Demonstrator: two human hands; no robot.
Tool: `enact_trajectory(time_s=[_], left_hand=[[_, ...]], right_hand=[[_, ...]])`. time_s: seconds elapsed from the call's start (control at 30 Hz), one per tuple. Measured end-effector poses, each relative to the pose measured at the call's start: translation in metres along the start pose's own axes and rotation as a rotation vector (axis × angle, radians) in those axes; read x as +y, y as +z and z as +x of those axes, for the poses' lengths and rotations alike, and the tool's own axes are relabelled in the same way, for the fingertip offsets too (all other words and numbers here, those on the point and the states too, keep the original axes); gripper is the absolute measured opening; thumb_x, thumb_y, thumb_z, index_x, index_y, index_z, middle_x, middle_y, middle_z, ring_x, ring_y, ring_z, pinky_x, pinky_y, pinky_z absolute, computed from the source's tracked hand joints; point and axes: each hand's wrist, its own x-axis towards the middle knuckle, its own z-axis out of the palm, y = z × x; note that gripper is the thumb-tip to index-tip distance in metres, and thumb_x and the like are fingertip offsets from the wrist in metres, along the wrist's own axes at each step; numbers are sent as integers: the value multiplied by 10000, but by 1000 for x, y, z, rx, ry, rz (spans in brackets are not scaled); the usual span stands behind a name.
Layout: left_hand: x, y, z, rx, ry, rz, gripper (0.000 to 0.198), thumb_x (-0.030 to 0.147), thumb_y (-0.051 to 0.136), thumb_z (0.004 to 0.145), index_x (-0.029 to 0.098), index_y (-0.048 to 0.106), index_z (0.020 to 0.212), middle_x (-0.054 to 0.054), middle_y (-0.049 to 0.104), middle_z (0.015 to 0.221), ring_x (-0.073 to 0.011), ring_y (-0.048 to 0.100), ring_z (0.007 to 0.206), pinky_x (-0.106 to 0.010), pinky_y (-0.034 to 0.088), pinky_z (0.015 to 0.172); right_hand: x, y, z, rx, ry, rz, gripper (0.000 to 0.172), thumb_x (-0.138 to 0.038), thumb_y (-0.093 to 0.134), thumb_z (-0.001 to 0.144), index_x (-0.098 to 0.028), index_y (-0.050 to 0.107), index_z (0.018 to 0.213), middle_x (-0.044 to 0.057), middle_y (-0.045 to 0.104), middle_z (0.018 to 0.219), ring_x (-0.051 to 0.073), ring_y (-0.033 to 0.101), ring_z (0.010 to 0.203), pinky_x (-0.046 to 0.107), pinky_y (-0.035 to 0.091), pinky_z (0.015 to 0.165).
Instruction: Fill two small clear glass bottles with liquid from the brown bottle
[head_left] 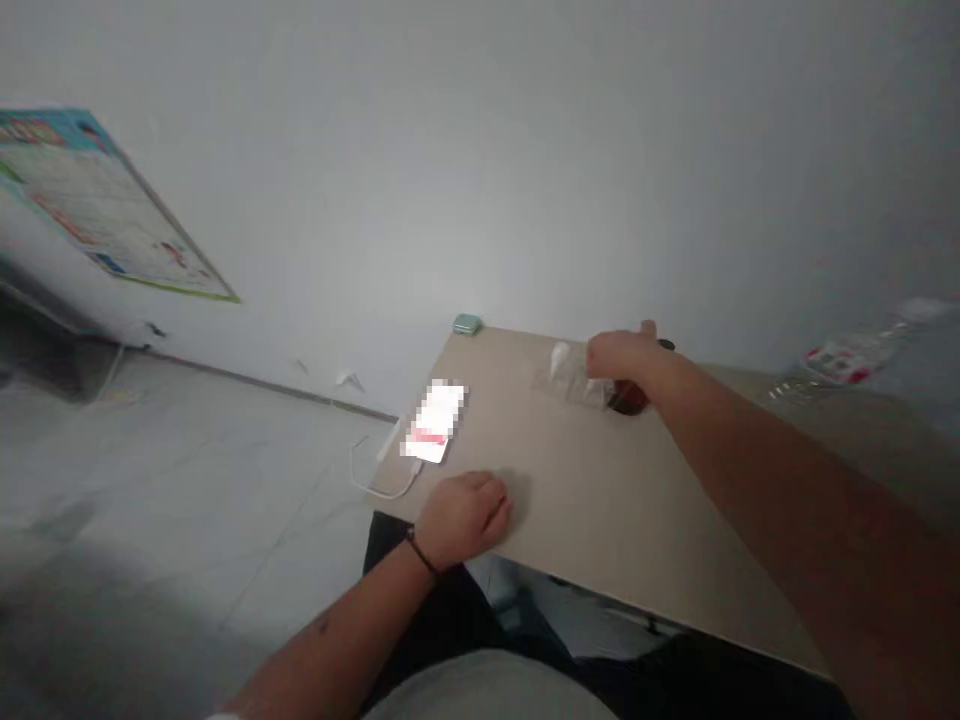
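Danger by the far edge of the desk [600, 490]: right hand [621, 357], grip unreadable, could nudge the dark-red item [628, 399] with its wrist, as left hand [463, 518] lies curled, fingers together.

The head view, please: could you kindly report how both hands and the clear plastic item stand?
Right hand at clear plastic item, exact hold unclear. Left hand resting by table's near edge. Dark red object crowding right hand's underside.

My L hand [463, 515] is in a loose fist close in, abt 12 o'clock from me, L forearm [341, 630] angled twd 2. R arm [750, 490] stretches further out, R hand [622, 356] ~1 o'clock, most fingers hidden tbh.
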Motion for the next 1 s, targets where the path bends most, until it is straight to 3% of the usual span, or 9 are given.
enact_trajectory(time_s=[0.23, 0.43, 0.53, 0.6, 0.67, 0.73, 0.83, 1.0], left_hand=[[0, 3, 1, 33, 16, -27, 235, 299, 480, 1008, 192, 628, 860, -60, 678, 819, -221, 672, 775, -329, 490, 674], [1, 1, 2, 43, 20, -134, 205, 285, 498, 995, 192, 641, 882, -71, 677, 843, -242, 663, 813, -359, 532, 722], [10, -2, 15, 99, 29, -305, 133, 261, 582, 949, 190, 637, 1047, -88, 702, 1002, -266, 668, 951, -410, 568, 838], [19, -5, 31, 146, 95, -391, 345, 271, 661, 903, 189, 578, 1228, -118, 682, 1183, -307, 641, 1110, -488, 555, 965], [28, -6, 51, 168, 179, -465, 594, 280, 736, 854, 201, 476, 1382, -145, 614, 1360, -341, 582, 1265, -555, 493, 1086], [35, -5, 71, 183, 216, -542, 769, 279, 790, 813, 200, 387, 1464, -175, 534, 1473, -361, 517, 1373, -584, 430, 1163], [40, 3, 93, 134, 212, -653, 887, 295, 827, 784, 204, 321, 1507, -198, 476, 1523, -380, 470, 1433, -619, 389, 1195], [41, 29, 104, 144, 157, -791, 891, 303, 830, 789, 199, 306, 1502, -203, 456, 1521, -373, 487, 1417, -615, 404, 1184]], right_hand=[[-5, 8, -32, 20, -68, -16, 203, -200, 638, 812, -197, 805, 928, 166, 780, 1012, 394, 684, 1079, 692, 181, 1077], [-14, 25, -87, 40, -174, 51, 185, -271, 670, 822, -199, 794, 939, 160, 797, 992, 386, 705, 1035, 629, 265, 1037], [-17, 35, -111, 55, -218, 134, 189, -321, 687, 841, -218, 783, 967, 129, 804, 989, 363, 717, 1015, 567, 318, 1020], [-13, 44, -121, 65, -240, 187, 258, -410, 687, 863, -238, 772, 1036, 103, 804, 981, 340, 724, 995, 520, 356, 1008], [-4, 56, -128, 101, -252, 364, 321, -473, 612, 917, -248, 757, 1094, 90, 799, 990, 316, 725, 978, 470, 412, 967], [8, 75, -132, 195, -219, 728, 330, -435, 512, 962, -247, 748, 1096, 89, 788, 1013, 297, 718, 980, 436, 462, 918], [16, 111, -133, 369, -119, 1336, 232, -315, 578, 862, -251, 745, 1010, 80, 776, 1018, 295, 702, 1017, 462, 483, 967], [-9, 156, -130, 410, -228, 1564, 359, -342, 632, 774, -290, 735, 1114, 63, 738, 1238, 287, 667, 1182, 483, 480, 1055]])
